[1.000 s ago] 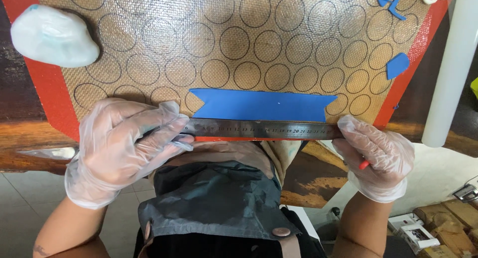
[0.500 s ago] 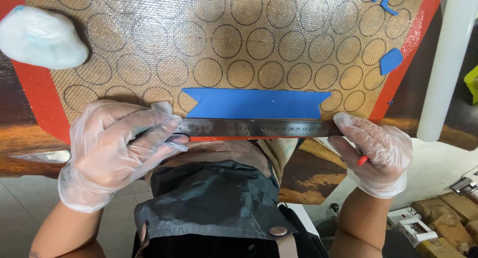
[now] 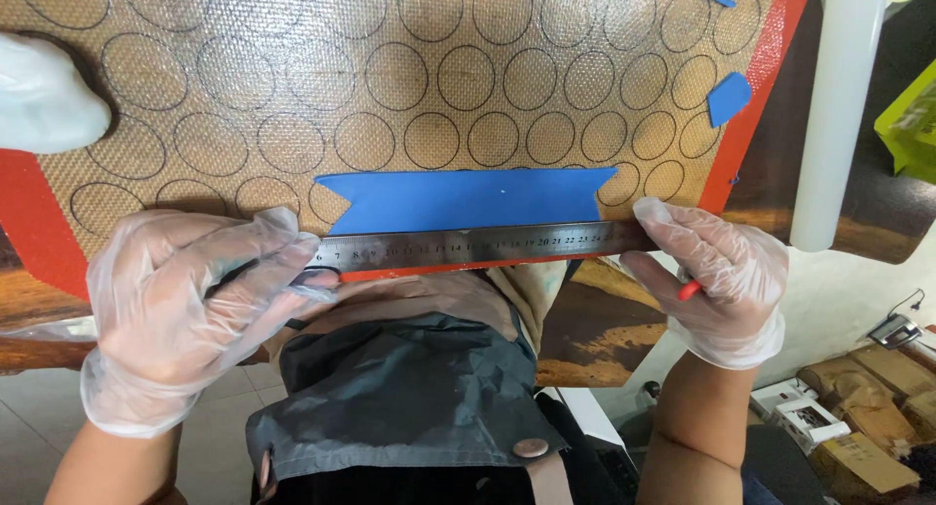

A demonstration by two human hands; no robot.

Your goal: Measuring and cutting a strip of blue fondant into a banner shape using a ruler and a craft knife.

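Observation:
A metal ruler (image 3: 468, 245) lies along the near edge of a blue ribbon-shaped strip (image 3: 466, 199) on a tan baking mat (image 3: 390, 76) printed with circles and edged in red. My left hand (image 3: 190, 300), in a clear plastic glove, presses the ruler's left end. At the ruler's right end my gloved right hand (image 3: 717, 276) holds it down, and a thin red tool pokes out of that hand's fingers. The ruler's ends are hidden under both hands.
A white lump (image 3: 44, 100) sits on the mat at the left. Small blue scraps (image 3: 728, 96) lie near the mat's right edge. A white cylinder (image 3: 838, 115) stands at the right. Cardboard boxes (image 3: 858, 407) sit on the floor below. My dark apron is under the table edge.
The view has shifted slightly, so the mat and strip sit lower in frame. Both hands stay on the ruler against the strip.

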